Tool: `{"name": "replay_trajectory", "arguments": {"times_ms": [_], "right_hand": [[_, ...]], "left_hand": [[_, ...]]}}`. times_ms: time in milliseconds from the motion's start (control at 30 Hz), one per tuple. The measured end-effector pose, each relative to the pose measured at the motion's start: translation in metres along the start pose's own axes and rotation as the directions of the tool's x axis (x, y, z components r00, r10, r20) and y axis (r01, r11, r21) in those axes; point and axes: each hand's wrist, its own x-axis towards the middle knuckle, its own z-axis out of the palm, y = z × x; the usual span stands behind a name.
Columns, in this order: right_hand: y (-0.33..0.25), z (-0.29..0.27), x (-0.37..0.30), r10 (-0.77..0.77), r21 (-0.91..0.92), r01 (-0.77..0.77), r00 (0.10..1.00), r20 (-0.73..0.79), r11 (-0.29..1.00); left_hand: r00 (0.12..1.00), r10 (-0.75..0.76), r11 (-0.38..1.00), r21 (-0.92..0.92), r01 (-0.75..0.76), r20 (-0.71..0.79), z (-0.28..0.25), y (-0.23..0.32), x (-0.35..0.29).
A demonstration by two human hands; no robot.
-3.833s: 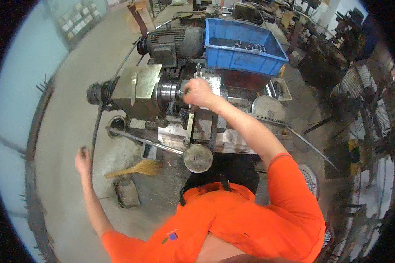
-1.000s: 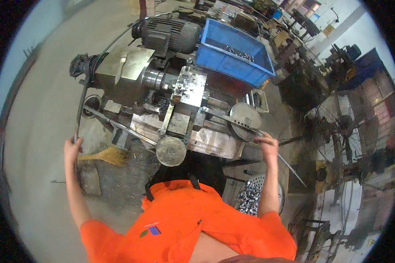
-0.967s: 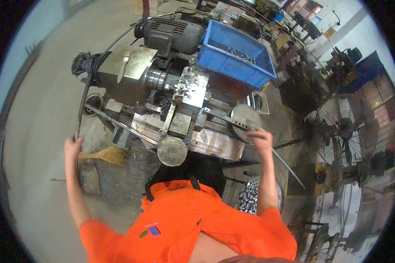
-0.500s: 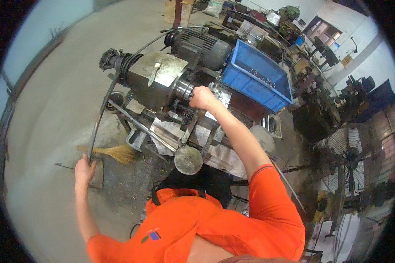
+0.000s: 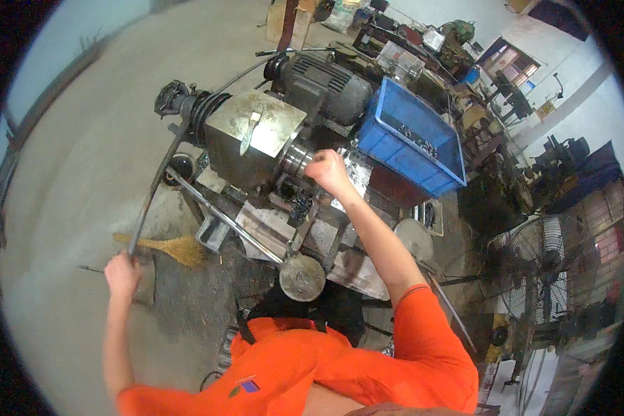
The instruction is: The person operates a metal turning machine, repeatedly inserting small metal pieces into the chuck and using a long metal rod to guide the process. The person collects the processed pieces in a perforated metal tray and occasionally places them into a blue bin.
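My left hand (image 5: 123, 275) is wrapped round the lower end of a long metal lever (image 5: 150, 197), which runs up to the back end of a small lathe. At the front of its metal headstock (image 5: 256, 139), my right hand (image 5: 329, 171) is closed against the shiny round spindle nose (image 5: 297, 159). Whatever its fingers pinch is hidden. A brush with a pale handle (image 5: 251, 132) lies on top of the headstock. Below the right hand, a polished rod (image 5: 225, 218) slants down to a round metal disc (image 5: 302, 278) close to my body.
A blue plastic crate (image 5: 412, 154) holding small dark metal parts stands right of an electric motor (image 5: 329, 87). A straw broom (image 5: 173, 249) lies on the floor at left. At right stands a fan (image 5: 534, 267); other machines crowd the back.
My left hand has moved a little left and down with the lever's end. The right hand stays at the spindle nose; the whole view has shifted slightly.
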Motion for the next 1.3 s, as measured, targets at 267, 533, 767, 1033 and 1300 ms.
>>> {"name": "replay_trajectory", "arguments": {"times_ms": [267,533,767,1033,1300], "right_hand": [[-0.006,-0.002,0.002,0.192,-0.009,-0.192,0.981,-0.027,0.981],[-0.01,-0.028,-0.049,-0.084,0.083,0.099,0.982,-0.17,0.992],[0.048,-0.129,-0.193,0.229,-0.023,-0.242,0.939,-0.255,0.97],[0.129,-0.213,-0.345,0.568,-0.174,-0.643,0.751,-0.337,0.746],[0.248,-0.251,-0.498,0.794,-0.59,-0.791,0.459,-0.398,0.162]], "left_hand": [[0.952,0.186,0.949,0.296,-0.11,-0.243,0.009,-0.133,0.127],[0.82,0.066,0.978,-0.128,-0.167,-0.569,0.013,-0.058,0.124],[0.914,0.117,0.738,-0.649,0.182,0.389,0.176,0.107,0.094],[0.827,0.456,0.806,0.241,-0.541,0.329,0.155,0.142,0.127],[0.943,0.272,0.909,-0.373,-0.187,0.19,0.138,0.105,0.117]]}}
